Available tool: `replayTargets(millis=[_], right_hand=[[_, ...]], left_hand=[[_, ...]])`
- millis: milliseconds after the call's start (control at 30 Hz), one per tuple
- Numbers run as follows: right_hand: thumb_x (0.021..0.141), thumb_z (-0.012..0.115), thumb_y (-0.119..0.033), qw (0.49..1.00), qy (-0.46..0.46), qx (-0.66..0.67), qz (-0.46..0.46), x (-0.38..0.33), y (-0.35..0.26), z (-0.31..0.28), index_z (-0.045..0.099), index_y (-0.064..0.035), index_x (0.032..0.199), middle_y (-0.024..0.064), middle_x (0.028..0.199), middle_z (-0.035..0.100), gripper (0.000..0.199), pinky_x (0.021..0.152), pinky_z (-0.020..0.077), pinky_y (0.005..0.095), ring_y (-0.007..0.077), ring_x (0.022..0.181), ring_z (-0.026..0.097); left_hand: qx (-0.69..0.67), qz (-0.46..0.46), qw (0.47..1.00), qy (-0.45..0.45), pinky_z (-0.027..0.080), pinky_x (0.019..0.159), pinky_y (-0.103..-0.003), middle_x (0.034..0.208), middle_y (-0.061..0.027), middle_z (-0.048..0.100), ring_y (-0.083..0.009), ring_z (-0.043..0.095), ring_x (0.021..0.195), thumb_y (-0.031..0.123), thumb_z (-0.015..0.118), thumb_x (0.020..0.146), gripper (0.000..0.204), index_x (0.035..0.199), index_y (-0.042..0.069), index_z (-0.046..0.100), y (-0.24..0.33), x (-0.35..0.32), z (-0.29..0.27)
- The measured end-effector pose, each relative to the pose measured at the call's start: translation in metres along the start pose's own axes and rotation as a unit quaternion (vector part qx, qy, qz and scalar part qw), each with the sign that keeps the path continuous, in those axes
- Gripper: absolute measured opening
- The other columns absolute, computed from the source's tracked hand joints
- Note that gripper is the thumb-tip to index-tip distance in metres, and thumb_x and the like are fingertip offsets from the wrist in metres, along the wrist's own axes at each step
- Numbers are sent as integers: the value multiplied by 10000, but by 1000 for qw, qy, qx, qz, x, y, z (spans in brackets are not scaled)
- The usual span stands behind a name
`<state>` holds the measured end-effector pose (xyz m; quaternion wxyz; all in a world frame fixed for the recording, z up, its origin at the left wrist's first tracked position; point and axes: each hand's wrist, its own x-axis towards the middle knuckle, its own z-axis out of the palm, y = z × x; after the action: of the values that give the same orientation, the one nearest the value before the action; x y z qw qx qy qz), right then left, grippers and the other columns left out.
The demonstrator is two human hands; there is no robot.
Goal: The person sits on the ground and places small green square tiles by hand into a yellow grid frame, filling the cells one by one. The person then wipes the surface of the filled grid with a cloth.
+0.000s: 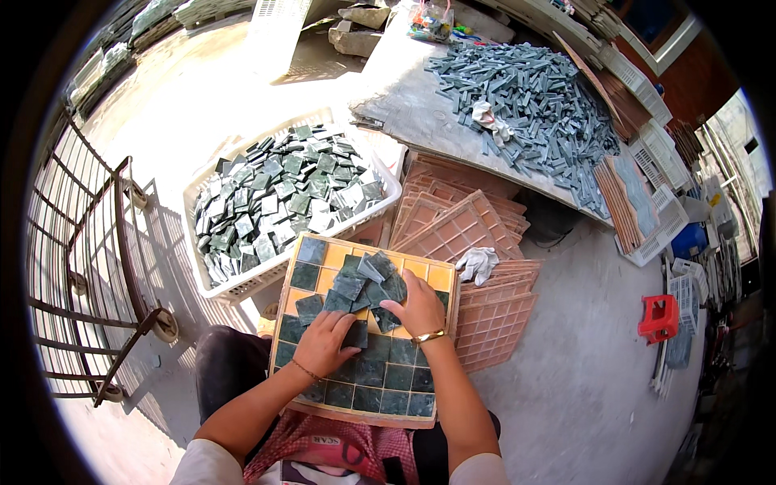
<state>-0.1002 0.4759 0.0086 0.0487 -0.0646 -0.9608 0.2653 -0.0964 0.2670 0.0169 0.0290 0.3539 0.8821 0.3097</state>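
You seem to be seating tiles in the yellow gridded tray (335, 255) on your lap. Left hand (325, 343) apparently pinches a dark tile (356, 334) mid-tray; right hand (420, 311) touches the loose pile (349, 288) toward twelve o'clock, grip unclear. Next likely calls for squaring that tile into a cell.

The yellow tray (335, 255) has dark green tiles (371, 372) on it, some just heaped up. Table (402, 107) further off's got tons of grey strips (529, 101), plus maybe a plastic bag (431, 22).
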Motion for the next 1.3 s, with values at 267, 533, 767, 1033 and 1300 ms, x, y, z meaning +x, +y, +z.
replayTargets(millis=[267, 533, 767, 1033, 1300], right_hand=[[565, 731, -83, 996, -63, -42, -38, -5, 3, -20, 486, -33, 1084, 162, 1059, 455, 575, 842, 413, 374, 337, 997, 477], [562, 731, -72, 994, 4, -88, -60, 18, 33, -29, 505, -86, 1081, 111, 930, 523, 566, 743, 454, 352, 269, 833, 545], [557, 724, -79, 992, -81, 6, 101, 44, 37, -28, 577, -41, 899, 147, 852, 595, 374, 676, 474, 332, 311, 736, 574], [835, 552, -149, 931, -110, 297, 181, 30, 23, -42, 580, 49, 1035, 35, 653, 573, 283, 482, 434, 219, 92, 496, 538], [842, 516, -85, 903, -189, 352, 159, -2, -31, -68, 460, 64, 1158, 62, 742, 575, 354, 575, 460, 225, 129, 629, 585]], left_hand=[[-53, 19, 998, 15, 406, 836, -355, 1024, -127, 509, -292, 488, 929, 181, 727, 606, 545, 1065, 25, 478, -23, 5, -14], [-113, 37, 993, 12, 405, 834, -365, 1023, -134, 507, -304, 486, 932, 185, 726, 605, 544, 1059, 19, 477, -21, 17, -23], [-144, 34, 988, 32, 416, 814, -369, 1021, -138, 510, -309, 491, 925, 173, 726, 600, 550, 1061, 11, 474, -28, 21, -30], [-125, 79, 988, -43, 418, 807, -346, 1042, -124, 501, -287, 492, 906, 189, 733, 596, 594, 1099, 21, 467, -23, 10, -11], [-301, 14, 953, 16, 438, 737, -288, 1001, -115, 525, -209, 525, 827, 209, 708, 691, 554, 1134, 4, 447, -13, 13, -15]])
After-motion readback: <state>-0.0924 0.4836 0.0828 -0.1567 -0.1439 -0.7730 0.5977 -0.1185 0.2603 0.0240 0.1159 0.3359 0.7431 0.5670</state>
